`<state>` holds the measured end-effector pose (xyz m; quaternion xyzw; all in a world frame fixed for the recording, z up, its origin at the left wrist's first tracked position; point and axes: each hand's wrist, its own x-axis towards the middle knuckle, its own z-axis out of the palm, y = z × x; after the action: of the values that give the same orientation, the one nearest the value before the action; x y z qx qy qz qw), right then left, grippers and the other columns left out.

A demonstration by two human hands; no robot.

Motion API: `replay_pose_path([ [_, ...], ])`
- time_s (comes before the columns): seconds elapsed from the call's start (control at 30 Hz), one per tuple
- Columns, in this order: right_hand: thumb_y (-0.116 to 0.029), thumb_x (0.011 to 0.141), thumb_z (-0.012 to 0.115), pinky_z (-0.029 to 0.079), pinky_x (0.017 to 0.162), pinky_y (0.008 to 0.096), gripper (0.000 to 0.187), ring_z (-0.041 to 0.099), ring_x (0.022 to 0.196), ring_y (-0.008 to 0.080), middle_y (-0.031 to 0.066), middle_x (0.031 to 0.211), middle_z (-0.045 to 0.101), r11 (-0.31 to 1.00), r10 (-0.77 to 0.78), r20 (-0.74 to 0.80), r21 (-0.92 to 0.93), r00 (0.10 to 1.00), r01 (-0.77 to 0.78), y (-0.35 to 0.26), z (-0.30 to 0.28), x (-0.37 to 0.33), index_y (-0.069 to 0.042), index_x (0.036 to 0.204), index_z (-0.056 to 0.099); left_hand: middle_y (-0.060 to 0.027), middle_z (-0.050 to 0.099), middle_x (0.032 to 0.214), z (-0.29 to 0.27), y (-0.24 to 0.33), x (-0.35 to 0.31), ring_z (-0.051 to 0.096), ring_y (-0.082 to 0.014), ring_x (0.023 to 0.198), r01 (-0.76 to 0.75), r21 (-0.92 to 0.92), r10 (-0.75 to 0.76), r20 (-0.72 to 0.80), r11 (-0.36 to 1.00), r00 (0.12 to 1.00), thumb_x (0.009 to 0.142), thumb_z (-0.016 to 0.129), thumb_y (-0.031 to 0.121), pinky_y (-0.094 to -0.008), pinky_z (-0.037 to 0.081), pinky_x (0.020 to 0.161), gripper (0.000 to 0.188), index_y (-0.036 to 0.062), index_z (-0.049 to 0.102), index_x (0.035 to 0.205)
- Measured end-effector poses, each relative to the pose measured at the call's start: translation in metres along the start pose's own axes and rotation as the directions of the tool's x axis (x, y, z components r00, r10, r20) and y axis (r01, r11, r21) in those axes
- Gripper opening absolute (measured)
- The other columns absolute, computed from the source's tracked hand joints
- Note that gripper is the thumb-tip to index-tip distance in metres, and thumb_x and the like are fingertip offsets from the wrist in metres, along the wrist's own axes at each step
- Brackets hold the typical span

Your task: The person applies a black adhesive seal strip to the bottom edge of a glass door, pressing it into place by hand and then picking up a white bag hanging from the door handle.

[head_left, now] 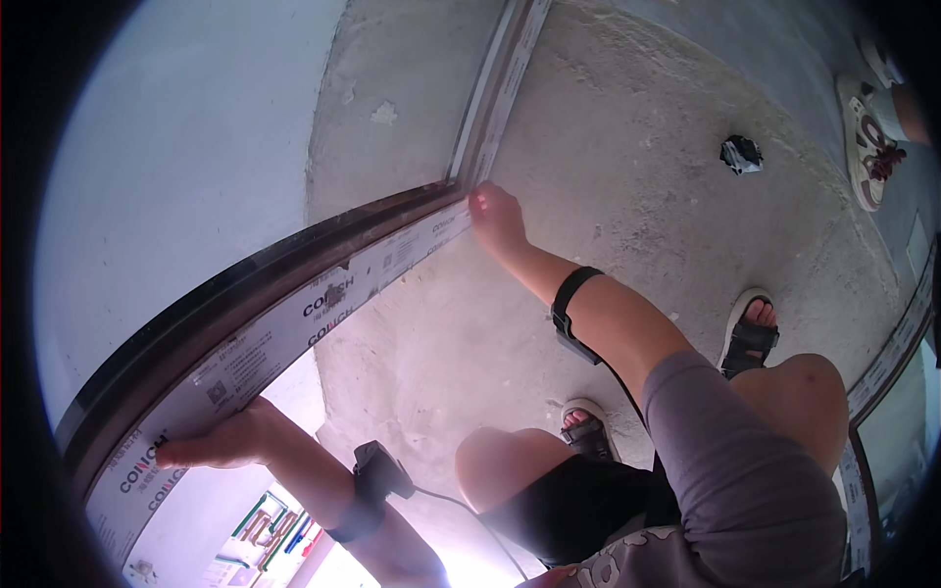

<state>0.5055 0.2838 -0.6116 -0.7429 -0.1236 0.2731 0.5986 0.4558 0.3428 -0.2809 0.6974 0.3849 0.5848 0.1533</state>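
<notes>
A large framed glass panel (pixel 402 118) fills the left side, tilted across the view. White printed protective film (pixel 294 333) covers the near side of its frame, beside a dark brown strip (pixel 235 291). My left hand (pixel 221 441) grips the lower left part of the frame, thumb lying along the film; its other fingers are mostly hidden. At the frame's far corner, my right hand (pixel 498 218) is closed, its curled fingers against the edge and partly hidden. A second film-covered side (pixel 510 83) runs up from that corner.
Rough concrete floor (pixel 627 225) lies beneath me, with my sandalled feet on it. A crumpled black-and-white wrapper (pixel 742 154) lies farther off. Another person's sneaker (pixel 866 147) is at upper right. Another filmed frame (pixel 887 358) stands at the right edge.
</notes>
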Motion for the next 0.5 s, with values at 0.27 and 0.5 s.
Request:
replay_pose_path([
  [0.27, -0.008, 0.073, 0.049, 0.043, 0.058, 0.0390, 0.006, 0.054, 0.067, 0.0322, 0.0163, 0.069, 0.055, 0.996, 0.060, -0.059, 0.063, 0.996, -0.056, -0.0086, 0.0044, -0.0021, -0.002, 0.074, 0.048, -0.0148, 0.024, 0.124, -0.0025, -0.0009, 0.0009, 0.029, -0.0292, 0.115, 0.014, 0.040, -0.014, -0.011, 0.999, 1.000, 0.070, 0.032, 0.068, -0.0502, 0.030, 0.092, 0.078, 0.0130, 0.022, 0.124],
  [0.5, -0.008, 0.071, 0.050, 0.043, 0.058, 0.0388, 0.006, 0.055, 0.067, 0.0326, 0.0168, 0.067, 0.055, 0.996, 0.062, -0.070, 0.076, 0.996, -0.057, -0.0069, 0.0061, 0.0007, -0.002, 0.071, 0.048, -0.0153, 0.026, 0.124, -0.0034, -0.0019, 0.0014, 0.031, -0.0319, 0.113, 0.009, 0.046, -0.009, -0.001, 0.999, 1.000, 0.069, 0.032, 0.069, -0.0512, 0.030, 0.091, 0.081, 0.0114, 0.021, 0.125],
])
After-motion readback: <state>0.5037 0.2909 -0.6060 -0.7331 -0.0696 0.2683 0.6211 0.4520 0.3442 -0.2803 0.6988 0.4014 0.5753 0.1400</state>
